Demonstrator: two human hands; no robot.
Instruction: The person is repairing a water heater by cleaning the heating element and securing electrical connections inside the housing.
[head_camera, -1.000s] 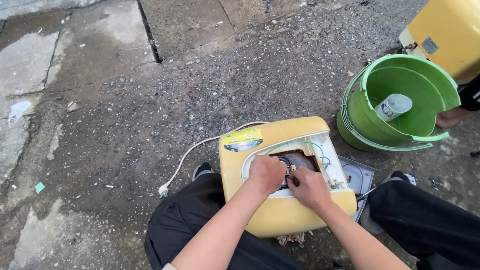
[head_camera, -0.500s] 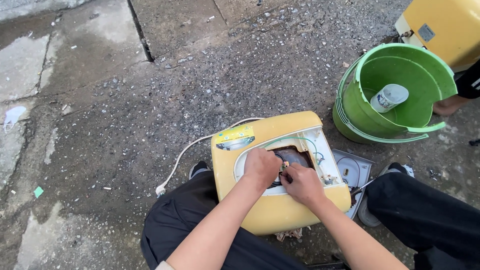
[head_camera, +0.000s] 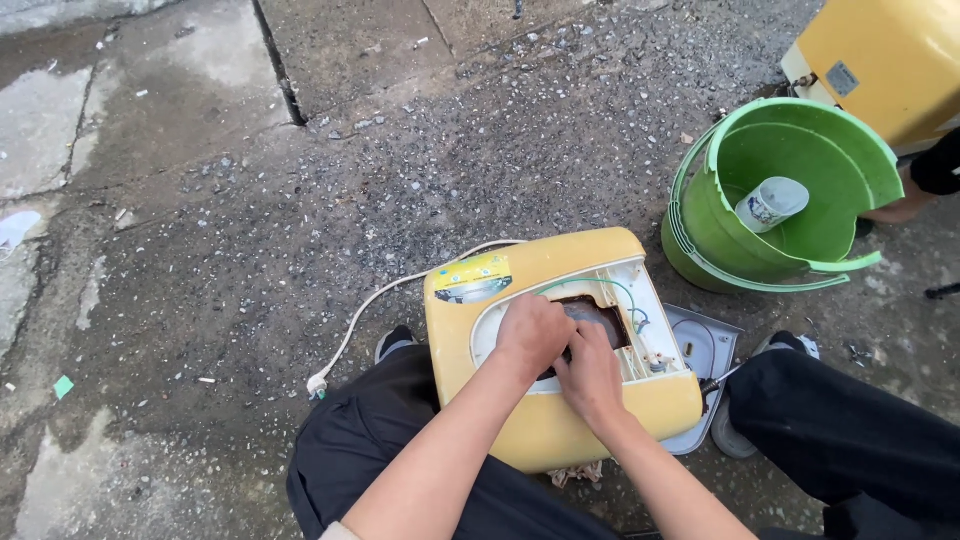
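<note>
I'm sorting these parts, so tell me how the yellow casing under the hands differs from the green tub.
The yellow casing is boxy with rounded corners; the green tub is round. The yellow casing shows wires inside and both hands work in it; the green tub holds only a white cup, untouched. Both are plastic shells on the concrete ground.

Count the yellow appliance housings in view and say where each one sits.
2. One yellow housing lies between the person's knees, open side up, with the left hand and right hand inside its opening. Another yellow housing stands top right behind the green bucket, partly out of frame.
</note>
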